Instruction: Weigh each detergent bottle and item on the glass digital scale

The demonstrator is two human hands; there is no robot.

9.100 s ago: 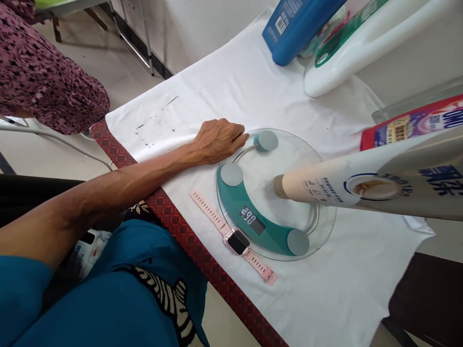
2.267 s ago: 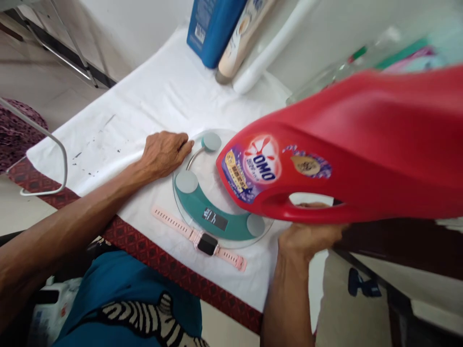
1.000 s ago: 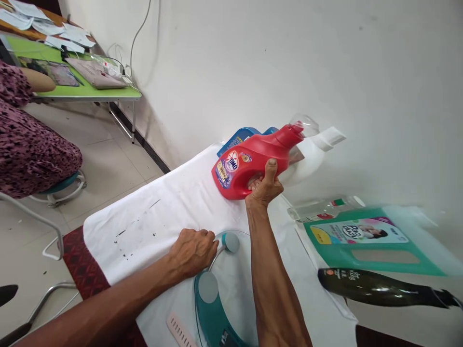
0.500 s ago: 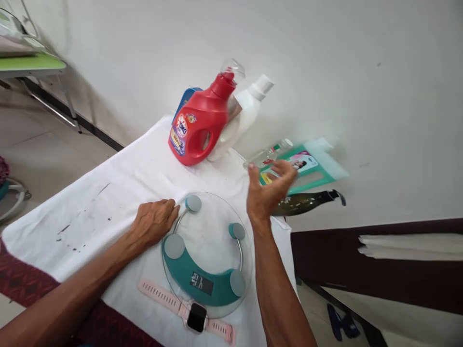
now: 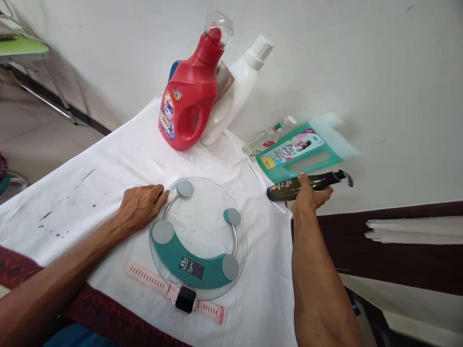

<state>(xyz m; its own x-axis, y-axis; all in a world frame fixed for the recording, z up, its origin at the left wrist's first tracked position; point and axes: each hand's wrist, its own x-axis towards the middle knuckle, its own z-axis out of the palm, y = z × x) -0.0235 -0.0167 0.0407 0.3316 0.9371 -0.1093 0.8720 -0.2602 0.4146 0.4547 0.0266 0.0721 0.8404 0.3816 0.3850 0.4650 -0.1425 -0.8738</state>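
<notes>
A round glass bathroom scale (image 5: 195,217) with a teal display band lies on the white cloth. My left hand (image 5: 142,202) rests at its upper left rim, fingers curled together against the glass edge. A dark green pump bottle (image 5: 284,191) stands at the table's right side, tilted in this view. My right hand (image 5: 310,195) is closed around it, thumb across the front; the other fingers are partly hidden behind. A pink-strapped smartwatch (image 5: 185,299) lies along the scale's near edge.
A red OMO detergent bottle (image 5: 190,91) stands at the back, with a white jug (image 5: 235,99) and a mostly hidden blue bottle (image 5: 173,70) by it. A clear bottle (image 5: 265,140) and a teal-labelled jug (image 5: 300,149) stand by the wall. A green table (image 5: 25,48) is far left.
My right hand lifted the red bottle from over the scale, set it at the back and let go. It then moved right onto the pump bottle. The left hand stays at the scale.
</notes>
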